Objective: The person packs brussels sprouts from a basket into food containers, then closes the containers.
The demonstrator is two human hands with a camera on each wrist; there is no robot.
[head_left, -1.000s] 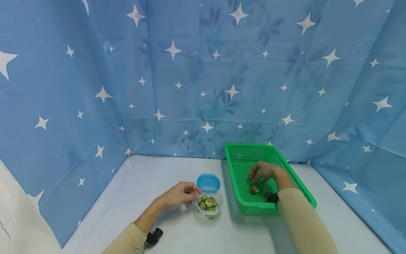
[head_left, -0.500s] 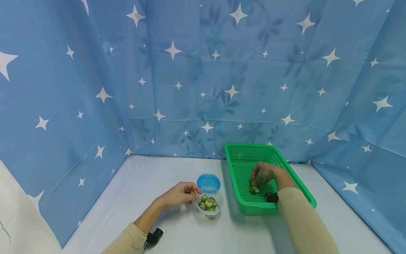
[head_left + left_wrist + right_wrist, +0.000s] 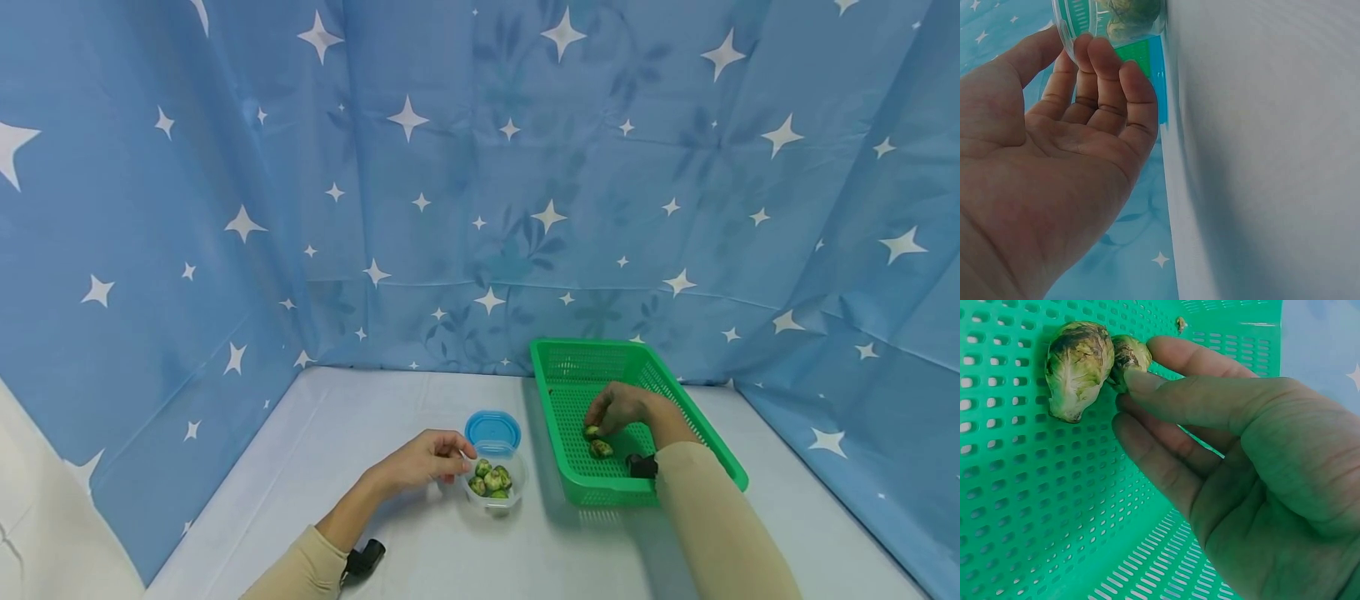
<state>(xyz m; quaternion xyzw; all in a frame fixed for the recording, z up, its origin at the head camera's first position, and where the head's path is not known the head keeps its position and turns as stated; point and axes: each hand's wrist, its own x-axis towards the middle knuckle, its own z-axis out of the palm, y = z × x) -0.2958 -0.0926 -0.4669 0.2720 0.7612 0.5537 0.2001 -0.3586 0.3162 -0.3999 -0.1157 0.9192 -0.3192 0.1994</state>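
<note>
Right wrist | our right hand [image 3: 1266, 440] pinches a sprout [image 3: 1130, 355] in the basket [image 3: 611, 493], just beside a second sprout [image 3: 1080, 369] | our left hand [image 3: 427, 460] bends its fingers at the tub [image 3: 491, 502]; gripping, we cannot tell | risk: our fingertip pinch could let the rounded sprout slip.

The head camera sits above the near side and faces forward and down across the white table [image 3: 420, 550] toward the blue curtain [image 3: 450, 167]. The left wrist camera looks from close range along the left hand [image 3: 1069, 144] to the clear container [image 3: 489, 503]; its tabletop stands along the right. The right wrist camera looks closely past the right hand [image 3: 1254, 462] into the green basket [image 3: 611, 493]. Head and left wrist views share the clear container; head and right wrist views share the Brussels sprouts [image 3: 1079, 372] in the green basket.
</note>
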